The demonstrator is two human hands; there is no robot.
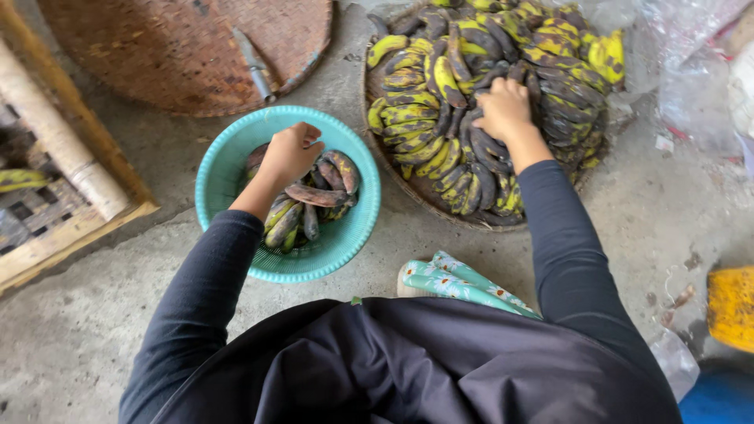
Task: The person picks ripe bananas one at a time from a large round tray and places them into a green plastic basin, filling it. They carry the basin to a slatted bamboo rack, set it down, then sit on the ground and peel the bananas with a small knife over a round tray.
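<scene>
Seen from above, a person in dark long sleeves crouches over a concrete floor (102, 314) with overripe bananas on either side. The left hand (289, 155) is down inside a turquoise plastic basket (355, 235), fingers curled into a loose fist over the blackened, yellow-green bananas in the basket (314, 200); whether it actually grips one cannot be told from this angle, as the knuckles hide the palm. The right hand (503, 108) reaches further ahead into a wide, shallow woven tray (424, 195) piled high with banana bunches (455, 86), their skins mottled yellow and black. Its fingers are closed down among the fruit at the middle of the pile, pressed against it, though what they hold is hidden.

The basket sits just beside the tray, to its left, both directly in front of the person's knees. Beyond the basket lies a round woven mat (173, 47) with a knife (255, 67) resting on it, well apart from either hand. A wooden frame (86, 149) with a pale pole across it stands at the far left. A floral-patterned sandal (452, 284) shows between the person's lap and the tray. Clear plastic bags (691, 71) lie crumpled at the upper right, and a yellow object (730, 306) sits at the right edge.
</scene>
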